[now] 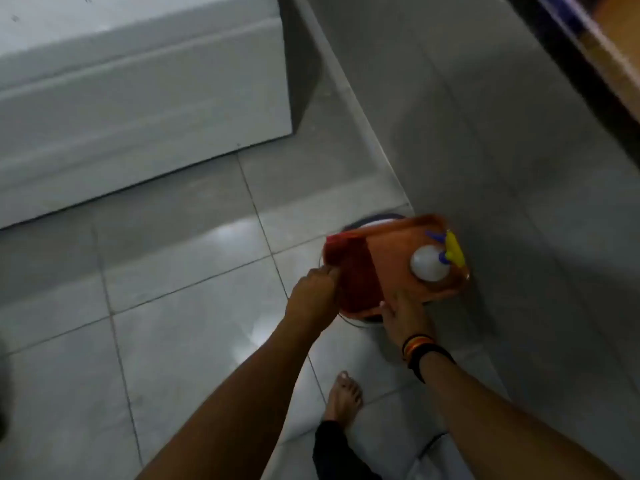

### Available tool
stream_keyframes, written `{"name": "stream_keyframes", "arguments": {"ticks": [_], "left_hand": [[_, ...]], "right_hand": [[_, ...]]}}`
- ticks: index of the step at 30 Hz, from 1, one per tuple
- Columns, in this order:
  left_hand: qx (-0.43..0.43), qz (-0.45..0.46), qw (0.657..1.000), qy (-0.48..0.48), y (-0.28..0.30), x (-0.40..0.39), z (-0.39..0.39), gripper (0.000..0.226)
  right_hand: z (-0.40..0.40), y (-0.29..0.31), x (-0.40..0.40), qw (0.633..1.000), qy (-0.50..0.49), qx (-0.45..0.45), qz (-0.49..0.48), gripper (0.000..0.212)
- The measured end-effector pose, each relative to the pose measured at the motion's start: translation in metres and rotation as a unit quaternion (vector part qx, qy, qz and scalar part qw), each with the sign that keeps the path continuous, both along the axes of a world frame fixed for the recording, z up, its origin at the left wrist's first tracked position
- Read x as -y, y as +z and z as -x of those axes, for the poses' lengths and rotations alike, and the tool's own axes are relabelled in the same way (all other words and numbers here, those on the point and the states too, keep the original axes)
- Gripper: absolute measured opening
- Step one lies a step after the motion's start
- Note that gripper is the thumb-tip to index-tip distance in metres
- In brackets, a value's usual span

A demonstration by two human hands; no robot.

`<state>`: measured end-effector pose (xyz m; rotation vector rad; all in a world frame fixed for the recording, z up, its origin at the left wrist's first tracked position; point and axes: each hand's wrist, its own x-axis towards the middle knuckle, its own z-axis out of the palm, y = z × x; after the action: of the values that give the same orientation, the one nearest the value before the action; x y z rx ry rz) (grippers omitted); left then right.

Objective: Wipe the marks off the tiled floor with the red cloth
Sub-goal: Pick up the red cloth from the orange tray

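Red cloth (353, 275) is seen draped over the left end of an orange tray (391, 247), one edge hanging over the tray's near rim. It is gripped at its left border by the left hand (317, 292), whose fingers are curled closed on the fabric — the fingertips themselves are hidden behind the fold. The right hand (403, 315) is placed just to the right of the cloth, at the tray's near edge; the thumb is laid on top of the rim and the other fingers are tucked beneath, so the tray is held from below. Dark bands (420, 351) are worn on that wrist. A white spray bottle (429, 263) with a yellow and blue nozzle is set on the tray's right end, well apart from the cloth. Under the tray a round container (372, 221) is partly seen — its rim is blurred. Grey floor tiles (173, 306) with pale glare are spread beneath, a white box-like unit (138, 98) is stood at the upper left, and a bare foot (343, 396) is planted between the forearms.
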<state>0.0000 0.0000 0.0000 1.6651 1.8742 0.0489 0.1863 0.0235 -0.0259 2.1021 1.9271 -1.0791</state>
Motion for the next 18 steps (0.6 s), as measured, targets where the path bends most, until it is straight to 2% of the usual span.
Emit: {"name": "stream_keyframes", "arguments": {"ticks": [3, 6, 9, 12, 14, 18], "left_hand": [[-0.037, 0.014, 0.999, -0.036, -0.069, -0.041, -0.013, 0.034], [-0.092, 0.015, 0.984, -0.153, -0.121, -0.079, -0.016, 0.052], [-0.160, -0.002, 0.944, -0.289, -0.160, -0.109, -0.023, 0.071], [-0.227, -0.016, 0.897, -0.380, -0.186, -0.126, -0.032, 0.094], [-0.265, -0.034, 0.869, -0.417, -0.190, -0.130, -0.035, 0.090], [-0.329, -0.061, 0.825, -0.455, -0.167, -0.131, -0.028, 0.054]], "right_hand": [[-0.001, -0.065, -0.026, 0.999, -0.030, -0.013, 0.015, 0.032], [0.009, -0.108, -0.040, 0.997, -0.052, 0.039, 0.038, 0.040], [0.012, -0.140, -0.041, 0.992, -0.049, 0.117, 0.030, 0.049], [0.015, -0.159, -0.041, 0.989, -0.070, 0.126, 0.022, 0.048], [0.015, -0.162, -0.045, 0.991, -0.102, 0.070, 0.041, 0.036], [0.013, -0.149, -0.049, 0.980, -0.173, -0.069, 0.064, 0.023]]}}
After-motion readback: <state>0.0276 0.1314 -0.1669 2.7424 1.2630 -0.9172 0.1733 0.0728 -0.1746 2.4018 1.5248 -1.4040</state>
